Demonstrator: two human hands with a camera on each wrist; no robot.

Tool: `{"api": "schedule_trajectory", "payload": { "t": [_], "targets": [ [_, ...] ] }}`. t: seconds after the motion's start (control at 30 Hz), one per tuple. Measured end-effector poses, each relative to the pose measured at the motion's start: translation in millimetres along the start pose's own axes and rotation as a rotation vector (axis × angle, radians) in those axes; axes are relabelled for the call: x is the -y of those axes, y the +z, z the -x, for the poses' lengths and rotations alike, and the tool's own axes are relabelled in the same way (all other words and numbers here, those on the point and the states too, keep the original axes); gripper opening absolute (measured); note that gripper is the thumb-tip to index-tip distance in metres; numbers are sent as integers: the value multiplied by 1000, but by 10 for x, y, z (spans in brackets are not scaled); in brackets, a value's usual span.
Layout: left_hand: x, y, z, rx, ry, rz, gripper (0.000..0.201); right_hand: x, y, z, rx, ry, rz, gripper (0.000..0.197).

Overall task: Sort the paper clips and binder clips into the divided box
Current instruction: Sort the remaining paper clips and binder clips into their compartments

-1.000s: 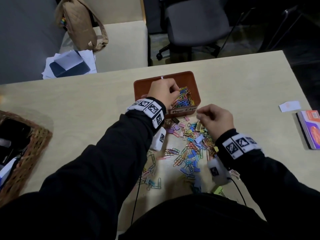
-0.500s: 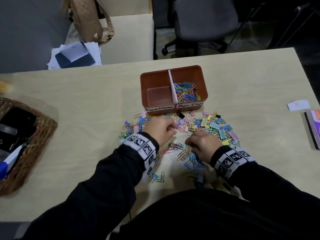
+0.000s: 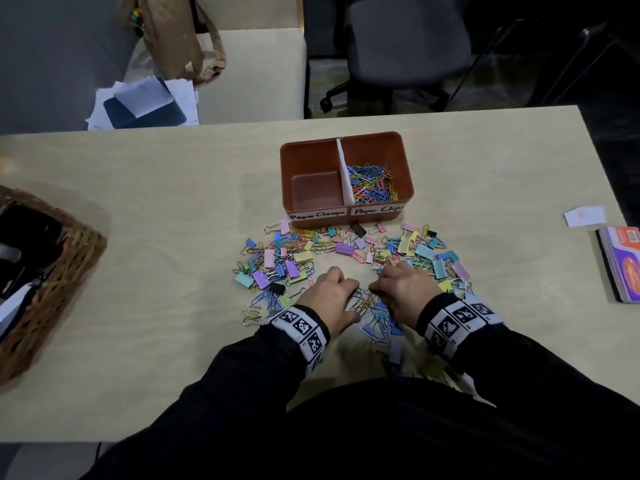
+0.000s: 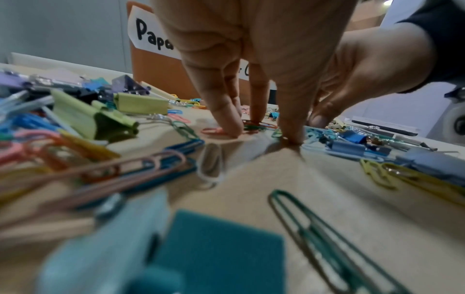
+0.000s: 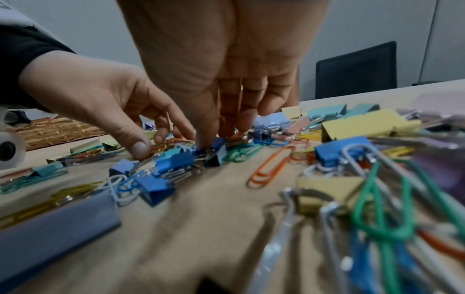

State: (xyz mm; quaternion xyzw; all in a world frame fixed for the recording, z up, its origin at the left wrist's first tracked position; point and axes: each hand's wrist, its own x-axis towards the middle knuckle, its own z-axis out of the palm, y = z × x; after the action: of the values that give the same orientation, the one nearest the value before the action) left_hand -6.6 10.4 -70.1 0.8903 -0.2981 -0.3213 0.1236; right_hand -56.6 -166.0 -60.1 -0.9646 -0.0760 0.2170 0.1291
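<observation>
A brown divided box (image 3: pixel 313 157) stands mid-table; its left compartment is bare and its right one holds coloured paper clips (image 3: pixel 372 183). A mixed pile of paper clips and binder clips (image 3: pixel 349 249) lies in front of it. My left hand (image 3: pixel 353 289) and right hand (image 3: pixel 375 289) are side by side in the near part of the pile, fingertips down and curled. In the left wrist view my left hand (image 4: pixel 261 129) pinches a small bunch of red and green paper clips (image 4: pixel 256 126). In the right wrist view my right hand (image 5: pixel 221 137) closes its fingertips on paper clips beside a blue binder clip (image 5: pixel 216 153).
A wicker basket (image 3: pixel 69 258) sits at the table's left edge. A white paper slip (image 3: pixel 585 214) and a stack of pads (image 3: pixel 623 261) lie at the right. Behind the table are an office chair (image 3: pixel 405 46), a brown bag and loose papers.
My left hand left the box's right compartment and came back to the near pile. My right hand moved down from the pile's far side to meet it.
</observation>
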Motion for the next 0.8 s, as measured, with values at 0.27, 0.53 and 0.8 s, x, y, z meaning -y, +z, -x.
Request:
{"api": "schedule_trajectory", "payload": {
  "t": [0.27,0.53,0.8],
  "targets": [
    [33,1,-48,-75,35,44,35,19,-8,14,-35,61,7,33],
    [35,21,-72,-97,-8,-88,27,180,61,-87,48,108,129,37],
    [90,5,-79,-75,-10,-82,23,273,126,-142,40,101,103,27]
  ]
}}
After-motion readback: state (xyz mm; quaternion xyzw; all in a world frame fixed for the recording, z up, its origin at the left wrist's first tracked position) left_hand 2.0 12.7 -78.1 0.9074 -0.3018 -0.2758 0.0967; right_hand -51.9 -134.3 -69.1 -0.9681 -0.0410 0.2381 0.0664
